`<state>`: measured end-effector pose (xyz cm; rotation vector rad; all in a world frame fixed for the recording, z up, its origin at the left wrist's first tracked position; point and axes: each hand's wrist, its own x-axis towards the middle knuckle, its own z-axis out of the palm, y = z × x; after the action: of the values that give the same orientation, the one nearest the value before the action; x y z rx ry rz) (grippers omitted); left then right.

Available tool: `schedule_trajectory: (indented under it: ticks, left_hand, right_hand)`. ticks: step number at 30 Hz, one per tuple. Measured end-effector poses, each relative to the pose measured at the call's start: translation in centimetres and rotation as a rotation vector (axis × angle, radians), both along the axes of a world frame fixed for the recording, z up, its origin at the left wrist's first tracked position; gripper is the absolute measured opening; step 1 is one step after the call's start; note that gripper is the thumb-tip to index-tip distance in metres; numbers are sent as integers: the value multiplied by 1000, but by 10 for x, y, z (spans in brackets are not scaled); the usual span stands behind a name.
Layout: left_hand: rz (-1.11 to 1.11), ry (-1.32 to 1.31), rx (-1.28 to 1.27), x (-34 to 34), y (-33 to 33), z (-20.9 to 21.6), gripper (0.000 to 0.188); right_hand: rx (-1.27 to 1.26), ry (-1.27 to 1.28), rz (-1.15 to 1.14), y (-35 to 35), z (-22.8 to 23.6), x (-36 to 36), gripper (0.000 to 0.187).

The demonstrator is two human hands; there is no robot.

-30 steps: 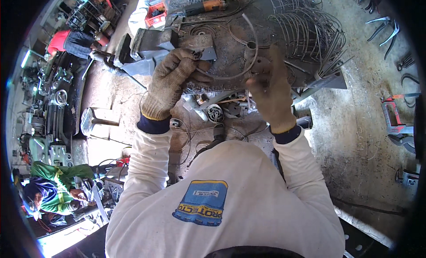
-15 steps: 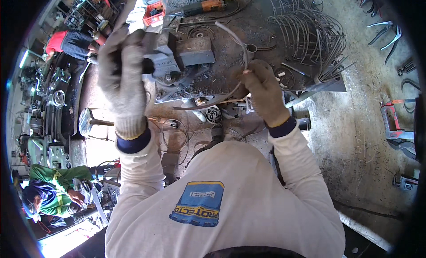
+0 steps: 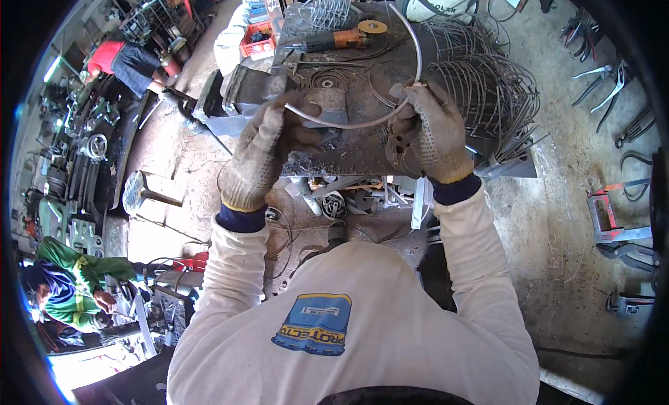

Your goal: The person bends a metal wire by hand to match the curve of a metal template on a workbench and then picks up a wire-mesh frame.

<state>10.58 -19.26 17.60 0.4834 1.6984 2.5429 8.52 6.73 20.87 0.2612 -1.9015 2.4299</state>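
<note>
A thin grey metal rod (image 3: 355, 124), bent into a curve, spans my two gloved hands above the steel workbench (image 3: 348, 164). My left hand (image 3: 256, 157) closes on its left end between thumb and fingers. Farther along, my right hand (image 3: 435, 136) pinches the same rod, whose free end arcs up and away over the bench. Just beyond my left hand is a bench vise (image 3: 254, 91), partly covered by the glove. Loops of thin rod and a small ring (image 3: 327, 83) lie on the bench between the hands.
An angle grinder (image 3: 334, 40) with a tan disc lies at the bench's far side, near a red basket (image 3: 258, 42). Bundled wire frames (image 3: 488, 91) fill the right side. A hammer (image 3: 157, 191) stands left; pliers (image 3: 613, 95) and a hacksaw (image 3: 608, 217) are right. Two people work at left.
My left hand has come down and right from beside the vise and taken the rod's left end. The right hand has raised the rod, which now curves between both hands.
</note>
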Motion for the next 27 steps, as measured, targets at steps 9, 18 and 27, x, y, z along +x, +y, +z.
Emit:
schedule_trajectory:
  ticks: [9,18,27]
  left_hand:
    - [9,56,153,-14,-4,-15,41]
    - [11,-16,116,-19,16,-30,31]
    - [10,-284,-405,-16,17,-102,25]
  right_hand:
    - [-28,-116,-1,-9,-26,17,23]
    - [-43,-156,-80,8,-75,31,28]
    - [-110,-620,184,4,-182,87,28]
